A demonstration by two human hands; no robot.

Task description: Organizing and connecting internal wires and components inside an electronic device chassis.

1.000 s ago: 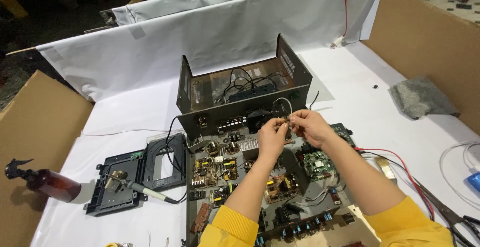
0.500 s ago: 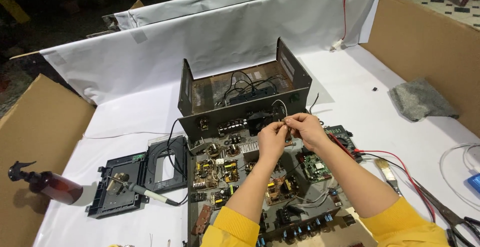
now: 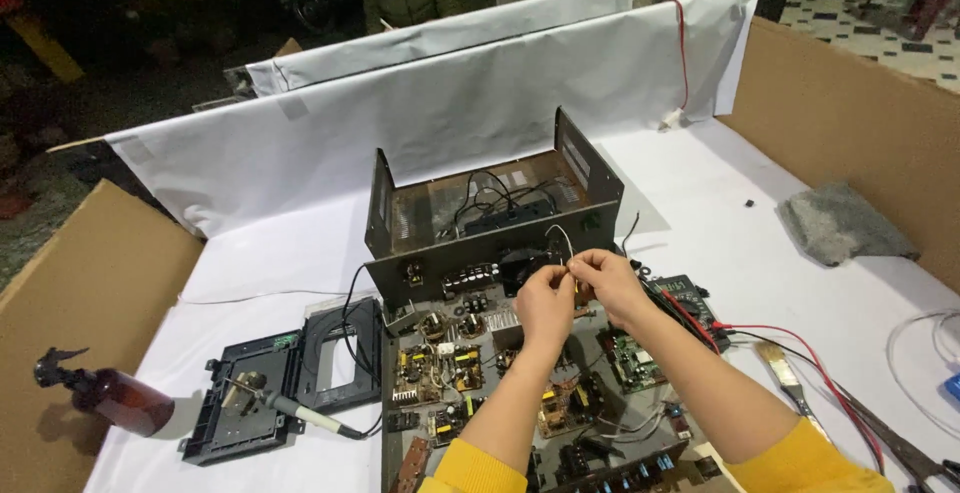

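A thin white wire (image 3: 562, 243) is pinched between the closed fingers of the left hand (image 3: 545, 305) and the right hand (image 3: 606, 283), just above the circuit board (image 3: 470, 373) and in front of the open metal chassis (image 3: 490, 215). A soldering iron (image 3: 300, 415) is laid on a black drive tray (image 3: 270, 388) on the white table (image 3: 740, 243). A brush (image 3: 782, 373) is seen to the right.

Labels/pkgs/screens on my bench: hardly any.
Only label I see: pale rectangular sticker (image 3: 579, 161) on inner right wall of the open metal chassis (image 3: 480, 215), behind my hands. Text too small to make out. No pkgs, no signs, no lit screens anywhere else on the white table.
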